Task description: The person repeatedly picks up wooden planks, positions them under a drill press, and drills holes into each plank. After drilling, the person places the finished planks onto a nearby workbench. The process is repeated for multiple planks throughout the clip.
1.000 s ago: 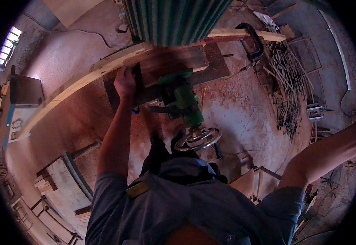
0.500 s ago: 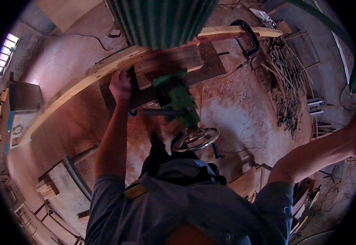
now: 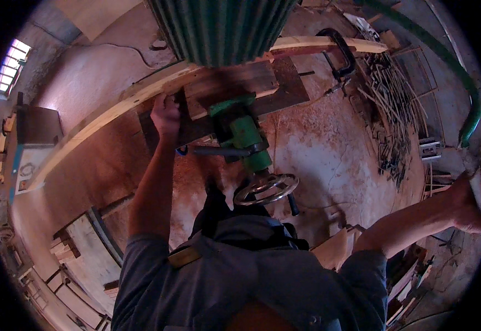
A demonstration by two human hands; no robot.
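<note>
A drilling machine with a ribbed green motor housing (image 3: pixel 224 33) hangs over a dark work table (image 3: pixel 293 91). On the table a wooden block (image 3: pixel 235 83) lies against a long pale beam (image 3: pixel 113 107), partly under the housing. My left hand (image 3: pixel 166 113) is at the block's left end, beside the beam, with its fingers curled; what they grip is hidden. Far to the right, my right hand (image 3: pixel 469 207) is closed around the metal end of a curved green lever (image 3: pixel 469 105). Part of that hand is lost in the dark rim.
Below the table stand a green bracket (image 3: pixel 246 135) and a chrome handwheel (image 3: pixel 267 189) close to my body. A black C-clamp (image 3: pixel 342 52) holds the beam's right part. Thin wood offcuts (image 3: pixel 392 105) are piled on the right. A cabinet (image 3: pixel 33 135) stands left, with boards (image 3: pixel 91 248) lower left.
The green lever has swung further into view on the right, with my right hand moving slightly inward and down along with it. My left hand stays by the block.
</note>
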